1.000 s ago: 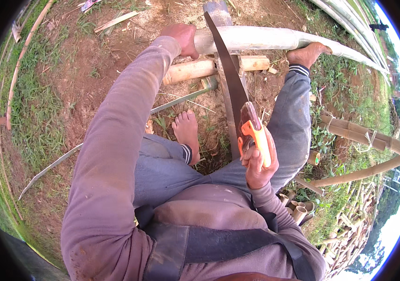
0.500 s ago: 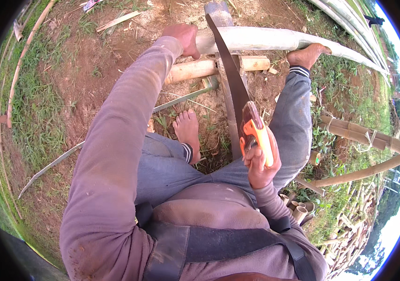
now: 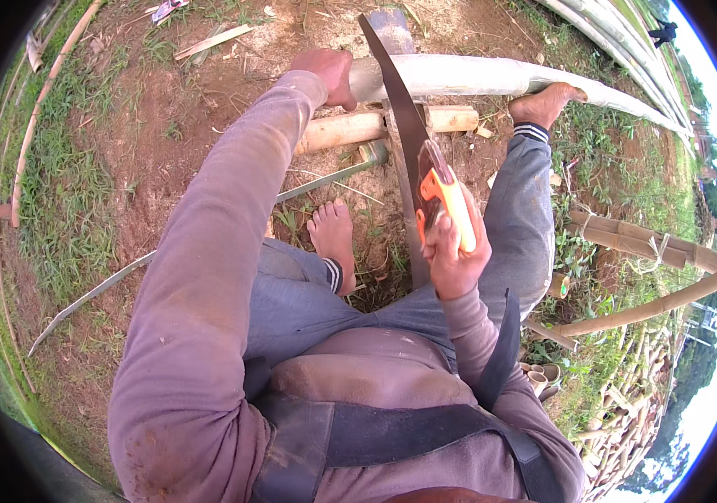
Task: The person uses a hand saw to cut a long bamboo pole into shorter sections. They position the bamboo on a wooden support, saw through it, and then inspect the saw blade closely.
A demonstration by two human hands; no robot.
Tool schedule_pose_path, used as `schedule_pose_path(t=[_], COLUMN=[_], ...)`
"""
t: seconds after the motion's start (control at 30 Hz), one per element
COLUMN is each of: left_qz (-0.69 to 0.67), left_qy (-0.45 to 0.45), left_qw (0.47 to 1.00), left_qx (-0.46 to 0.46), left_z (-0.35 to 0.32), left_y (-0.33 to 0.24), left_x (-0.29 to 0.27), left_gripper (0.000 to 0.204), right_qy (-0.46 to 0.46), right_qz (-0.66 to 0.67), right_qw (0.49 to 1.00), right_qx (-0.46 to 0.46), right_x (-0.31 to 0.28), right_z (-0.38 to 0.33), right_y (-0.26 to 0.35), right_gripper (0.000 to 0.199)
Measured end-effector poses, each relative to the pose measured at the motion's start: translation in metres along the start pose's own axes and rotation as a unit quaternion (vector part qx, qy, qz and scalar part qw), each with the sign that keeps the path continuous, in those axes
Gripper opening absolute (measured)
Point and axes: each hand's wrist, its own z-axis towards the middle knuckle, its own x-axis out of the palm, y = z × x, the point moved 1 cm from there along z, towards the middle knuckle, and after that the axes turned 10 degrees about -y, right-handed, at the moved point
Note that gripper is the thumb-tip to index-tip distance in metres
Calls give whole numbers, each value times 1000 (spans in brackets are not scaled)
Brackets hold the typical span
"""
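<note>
- While the left hand (image 3: 325, 74) is closed over the left end of the pale pole (image 3: 467, 75), the right hand (image 3: 461, 264), nearer the body than the pole, is wrapped round the orange handle (image 3: 454, 205) of the saw (image 3: 405, 117); the blade slants across the pole, just beside the left hand.
- The right foot (image 3: 543, 105) bears against the pole, well to the right of the blade; a plank (image 3: 394, 33) passes beneath the pole, and a cut bamboo length (image 3: 342, 132) lies near it, on the body side.
- If the blade skipped on the pole's rounded skin, it could catch the left hand; their closeness is the chief hazard.
- If the foot slipped, the pole could roll or swing; the blade might then bind or bend.
- Hard to tell: whether the teeth touch the pole or hang above it; whether any cut lies under the blade.
- Hidden: the left hand's fingertips, around the pole's end; the pole's far right end, lost near other poles (image 3: 618, 49).
</note>
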Motion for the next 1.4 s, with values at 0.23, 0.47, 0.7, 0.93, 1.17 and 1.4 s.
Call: schedule_pose_path(t=[0.23, 0.47, 0.7, 0.93, 1.17, 1.4], left_qz=[20, -8, -10, 2, -3, 11], left_qy=[-7, -19, 29, -29, -14, -53], left_qw=[1000, 1000, 999, 1000, 1000, 999], left_qx=[-10, -7, -25, -7, 2, 2], left_z=[-3, 3, -3, 0, 4, -4], left_y=[-2, 10, 5, -1, 10, -10], left_x=[0, 1, -1, 2, 6, 2], left_gripper=[64, 73, 64, 71, 59, 62], right_qy=[7, 20, 22, 17, 16, -5], right_qz=[23, 41, 5, -4, -37, -9], right_qw=[1000, 999, 1000, 1000, 998, 1000], right_qx=[-18, 5, 20, 19, -48, -9], right_x=[25, 75, -51, 86, -41, 83], right_z=[24, 82, -53, 103, -34, 108], right_y=[-4, 3, -7, 35, -20, 15], right_gripper=[47, 43, 59, 39, 54, 41])
